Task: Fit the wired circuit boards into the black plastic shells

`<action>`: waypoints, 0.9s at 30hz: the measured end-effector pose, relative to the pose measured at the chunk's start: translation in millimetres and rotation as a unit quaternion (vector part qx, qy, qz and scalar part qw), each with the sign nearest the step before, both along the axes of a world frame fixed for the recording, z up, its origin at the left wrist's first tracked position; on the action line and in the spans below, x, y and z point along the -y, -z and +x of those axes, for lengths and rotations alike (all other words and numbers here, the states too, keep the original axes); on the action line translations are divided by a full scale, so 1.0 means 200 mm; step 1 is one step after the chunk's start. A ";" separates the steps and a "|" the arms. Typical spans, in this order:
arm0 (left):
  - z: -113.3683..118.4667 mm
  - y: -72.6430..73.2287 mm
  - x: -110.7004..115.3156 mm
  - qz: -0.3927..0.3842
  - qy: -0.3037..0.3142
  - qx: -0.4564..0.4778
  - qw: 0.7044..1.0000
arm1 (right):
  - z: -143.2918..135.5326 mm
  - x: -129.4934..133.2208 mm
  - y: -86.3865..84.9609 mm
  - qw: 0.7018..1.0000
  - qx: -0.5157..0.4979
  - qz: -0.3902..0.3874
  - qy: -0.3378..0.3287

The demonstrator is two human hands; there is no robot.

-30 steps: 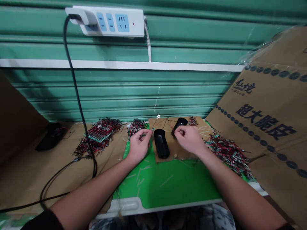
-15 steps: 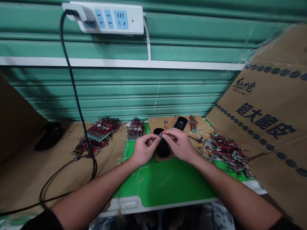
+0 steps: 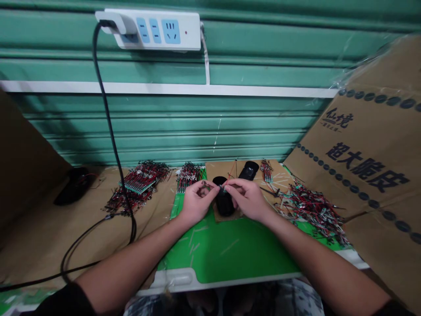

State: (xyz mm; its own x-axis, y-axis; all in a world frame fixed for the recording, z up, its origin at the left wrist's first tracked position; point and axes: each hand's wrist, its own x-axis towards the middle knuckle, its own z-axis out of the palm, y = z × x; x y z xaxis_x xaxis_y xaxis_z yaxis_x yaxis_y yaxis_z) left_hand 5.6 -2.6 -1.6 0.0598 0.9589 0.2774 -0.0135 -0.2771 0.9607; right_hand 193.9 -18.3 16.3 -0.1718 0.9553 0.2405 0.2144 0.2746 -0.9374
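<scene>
Both my hands meet above a glossy black plastic shell [image 3: 225,205] on a small cardboard piece. My left hand [image 3: 198,201] is closed in a pinch, with small wired parts showing between its fingers. Thumb to forefinger, my right hand [image 3: 249,199] pinches a thin wire close to the left fingertips. A reddish wire [image 3: 227,176] rises beside the right fingers. What exactly sits between the fingertips is too small to make out. Behind the right hand lies a second black shell [image 3: 249,170].
Bundles of wired circuit boards [image 3: 141,182] lie left, with a smaller bundle [image 3: 188,175] nearer. A tangled wire heap [image 3: 315,210] is at right, by a cardboard wall [image 3: 371,153]. A black cable [image 3: 110,127] hangs from the power strip [image 3: 161,30]. Another black shell [image 3: 74,186] lies far left.
The view has shifted slightly. My hands stay together over the black shell. The small part and wires that stood up above my fingers are now lower, near the left fingers.
</scene>
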 end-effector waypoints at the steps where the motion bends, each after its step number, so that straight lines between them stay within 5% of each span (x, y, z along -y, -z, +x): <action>1: 0.00 0.00 0.00 -0.006 0.008 -0.003 1.000 | 0.00 -0.01 0.00 1.000 -0.022 -0.022 -0.004; 6: -0.02 -0.03 0.01 -0.019 0.046 -0.027 0.998 | 0.01 -0.01 0.01 0.998 -0.044 -0.045 -0.011; 15: -0.01 -0.05 0.00 0.034 0.026 -0.014 0.999 | -0.01 0.04 0.01 0.995 0.063 0.006 -0.075; 20: 0.00 -0.03 -0.01 -0.008 0.009 0.017 1.000 | -0.01 0.01 0.02 0.998 -0.023 -0.031 -0.042; 27: 0.00 -0.05 0.01 -0.082 0.078 0.049 0.992 | 0.01 -0.03 -0.01 0.989 -0.109 -0.089 -0.049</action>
State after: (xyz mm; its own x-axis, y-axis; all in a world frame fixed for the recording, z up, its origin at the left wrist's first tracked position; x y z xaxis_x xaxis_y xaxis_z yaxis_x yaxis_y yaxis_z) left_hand 5.7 -5.1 9.2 0.1910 0.9729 0.1302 -0.1404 -0.1043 0.9846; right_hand 195.2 -13.2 18.5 -0.2286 0.9672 0.1109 -0.0167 0.1100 -0.9938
